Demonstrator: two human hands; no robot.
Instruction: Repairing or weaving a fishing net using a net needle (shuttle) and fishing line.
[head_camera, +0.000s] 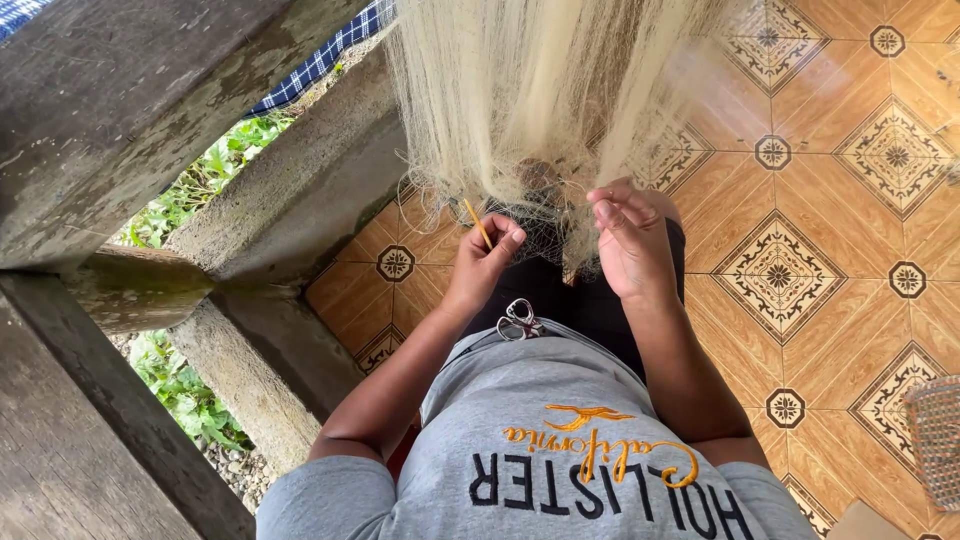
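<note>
Weathered grey concrete railing posts (300, 190) are seen at the far left, with green leafy plants (190, 190) glimpsed through the gaps and a strip of blue checked cloth (320, 60) draped over the top rail. Just right of the posts, the left hand (485, 255) is closed in a tight grip around a thin yellow netting needle (477, 222), whose tip pokes up towards the mesh. Below it, a pair of small silver scissors (518, 318) is seen resting on the grey shirt (560, 440), against the dark trousers. Hanging down at centre, a pale cream fishing net of fine mesh (540, 90) is gathered in folds, its lower edge reaching both hands. Further right, the right hand (630, 235) is held half curled, fingers pinched on strands of the net's edge. Orange patterned floor tiles (820, 250) are spread across the right, and a woven mesh basket (935, 435) is partly seen at the far right edge.
</note>
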